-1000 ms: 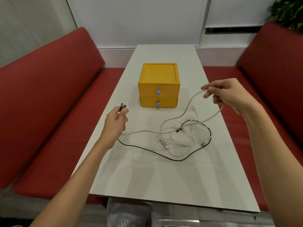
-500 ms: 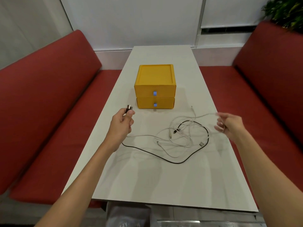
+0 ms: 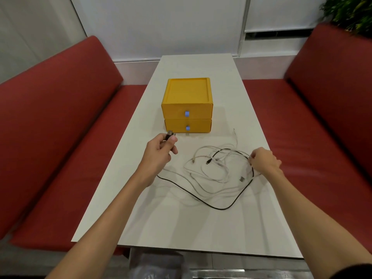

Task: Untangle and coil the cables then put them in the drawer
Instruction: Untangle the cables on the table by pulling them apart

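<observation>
- The right hand [image 3: 264, 162] has come down from a raised pull a second ago. It is now low at the right edge of the table [image 3: 181, 230], fingers curled and pinching a strand at the right rim of the white cables [image 3: 211, 174].
- The lifted white loop has dropped slack onto the heap, so that pull seems to have freed nothing.
- The left hand [image 3: 161, 153] still grips the black plug [image 3: 170, 134], fingers wrapped round it, and has drifted a little toward the drawers [image 3: 188, 109].
- Judging by this, untangling has only begun. Nothing is coiled and both drawers are closed.
- The plug points away from the person, tilted up, at the lower left front corner of the drawers.
- The black cable [image 3: 219, 208] runs from that hand toward the near edge, sweeps right in one wide loop, then climbs back into the heap beside the right hand.
- The heap lies mid-table toward the right edge, its long axis running left to right. One white end sticks out toward the far edge.
</observation>
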A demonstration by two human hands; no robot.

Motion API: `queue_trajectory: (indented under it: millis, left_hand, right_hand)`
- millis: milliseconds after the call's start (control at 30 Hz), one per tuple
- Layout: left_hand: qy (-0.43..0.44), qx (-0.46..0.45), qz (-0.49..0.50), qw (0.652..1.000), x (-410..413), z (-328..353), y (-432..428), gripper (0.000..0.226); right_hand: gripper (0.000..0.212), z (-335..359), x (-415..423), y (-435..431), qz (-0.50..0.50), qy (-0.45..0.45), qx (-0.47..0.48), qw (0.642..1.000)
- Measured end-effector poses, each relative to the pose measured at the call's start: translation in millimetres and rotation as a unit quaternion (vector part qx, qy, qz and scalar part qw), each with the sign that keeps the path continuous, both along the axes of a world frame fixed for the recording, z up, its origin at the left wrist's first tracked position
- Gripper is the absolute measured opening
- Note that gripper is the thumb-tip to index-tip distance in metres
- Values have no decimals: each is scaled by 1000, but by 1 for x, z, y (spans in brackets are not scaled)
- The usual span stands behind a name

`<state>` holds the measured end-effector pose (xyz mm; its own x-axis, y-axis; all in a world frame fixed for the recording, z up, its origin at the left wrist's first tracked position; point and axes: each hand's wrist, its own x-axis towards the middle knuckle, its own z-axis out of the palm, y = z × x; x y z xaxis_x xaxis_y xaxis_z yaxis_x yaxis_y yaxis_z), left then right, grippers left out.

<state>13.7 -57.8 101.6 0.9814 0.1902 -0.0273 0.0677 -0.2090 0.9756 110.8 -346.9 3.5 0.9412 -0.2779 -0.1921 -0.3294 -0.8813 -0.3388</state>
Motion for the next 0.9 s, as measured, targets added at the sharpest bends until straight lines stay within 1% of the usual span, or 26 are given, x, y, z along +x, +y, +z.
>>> queue_trajectory:
  millis: [67,133,167,233,267,333,400,467,533,567,600,633,667,733,767,800,867,900]
  left_hand:
    - [2,-1,-1,1000,0,1,-3,19]
    - [5,-1,-5,1000,0,1,-5,20]
    - [6,-1,-6,1000,-1,0,-6,20]
    - [5,-4,-6,1000,-1,0,-6,19]
    - [4,-5,-4,1000,-1,0,-6,19]
    - [4,-5,0,1000,-1,-2,-5,18]
    - [6,-9,1,1000,-1,-3,-5,18]
    - [11,-13,1,1000,-1,-4,-5,20]
    - [16,-13,-4,1000,0,-5,-7,23]
    - [18,-11,-8,1000,1,-5,-8,25]
    - [17,-9,-13,1000,1,-5,-9,26]
    - [15,-7,-18,1000,2,-5,-10,26]
    - [13,-6,-21,1000,2,-5,-11,26]
    - [11,-4,-20,1000,3,-5,-11,25]
    - [10,-3,-18,1000,3,-5,-11,24]
    - [10,-4,-16,1000,3,-5,-10,24]
    - [12,-6,-12,1000,3,-5,-8,24]
    - [13,-7,-10,1000,3,-5,-8,24]
  right_hand:
    - [10,11,4,1,37,-77,91,992]
    - [10,25,8,1,46,-163,192,967]
    - [11,31,9,0,36,-195,218,955]
    - [18,33,10,-5,-15,-228,251,940]
    - [21,29,11,-9,-49,-225,267,936]
    - [25,13,11,-17,-116,-186,285,933]
    - [24,-5,8,-25,-155,-132,270,941]
    - [24,-16,-1,-31,-151,-77,222,960]
    - [35,-18,-6,-34,-122,-33,174,977]
    - [40,-19,-6,-35,-107,-27,158,981]
    - [41,-18,-5,-35,-99,-40,157,982]
    - [40,-17,-3,-33,-107,-67,179,976]
    - [39,-15,-1,-31,-127,-105,223,961]
    - [40,-11,1,-28,-196,-162,308,917]
    - [42,-9,2,-28,-228,-171,330,900]
    - [46,-9,3,-28,-247,-168,338,892]
    - [49,-8,0,-28,-246,-133,305,910]
    - [49,-9,-3,-28,-223,-108,271,930]
